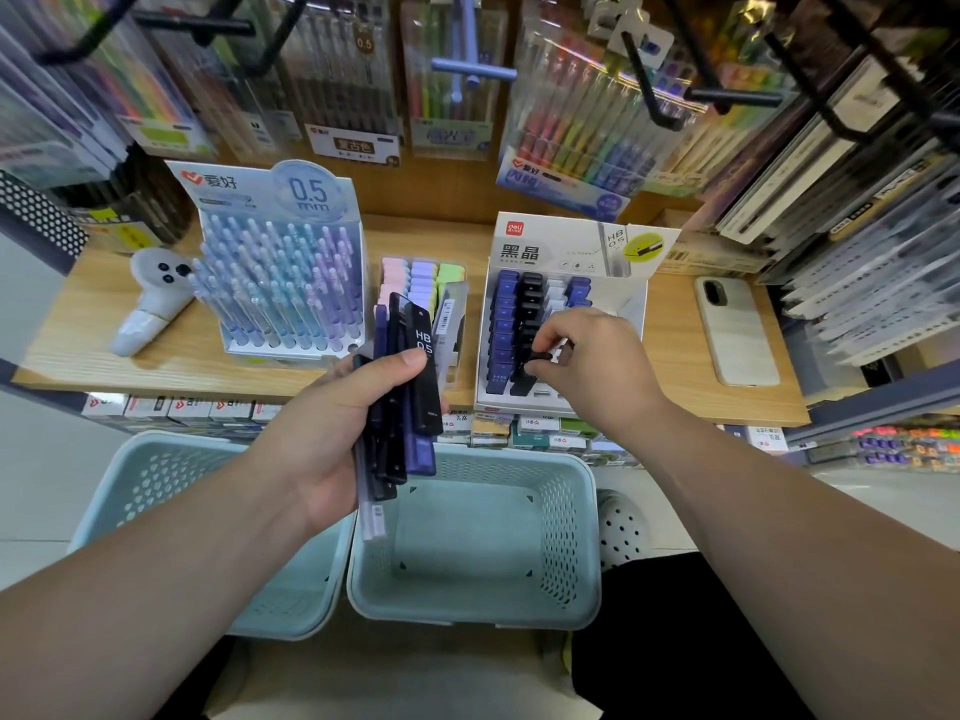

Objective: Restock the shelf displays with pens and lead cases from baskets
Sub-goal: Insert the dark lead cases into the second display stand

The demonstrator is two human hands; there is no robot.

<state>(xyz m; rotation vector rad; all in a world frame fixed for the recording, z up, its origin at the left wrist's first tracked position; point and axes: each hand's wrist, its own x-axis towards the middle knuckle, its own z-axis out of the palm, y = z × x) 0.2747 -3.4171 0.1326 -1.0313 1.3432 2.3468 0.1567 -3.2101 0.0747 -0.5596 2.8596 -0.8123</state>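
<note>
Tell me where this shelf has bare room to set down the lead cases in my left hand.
The shelf is bare between the lead case display and the phone, and at the front-left corner, in front of the white gadget and left of the pen display. The middle is crowded: the pastel tray fills the gap between both displays.
</note>
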